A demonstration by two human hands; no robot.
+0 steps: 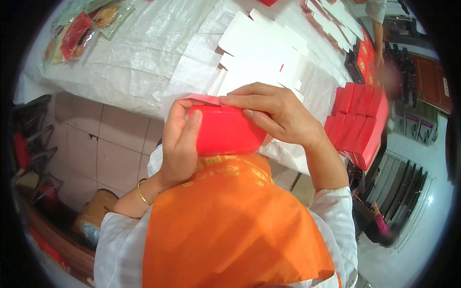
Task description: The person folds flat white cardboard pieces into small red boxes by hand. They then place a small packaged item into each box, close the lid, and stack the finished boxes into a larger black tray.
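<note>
A red cardboard box (230, 132) is held up against the front of my orange apron, just off the table's near edge. My left hand (180, 137) grips its left end, thumb on the red face and fingers behind. Over its top right edge lies my right hand (276, 108), fingers bent and pressing at a narrow flap (204, 99) that stands along the top. The far side of the box is hidden. Behind it on the table lie white flat box blanks (261, 50), die-cut with tabs.
Folded red boxes (357, 120) are stacked at the table's right edge. More blanks (331, 21) lie at the far right, near another person's arm (378, 43). Clear packets (89, 31) rest at the far left on the white sheet (144, 53). A brown drum (98, 206) stands on the tiled floor.
</note>
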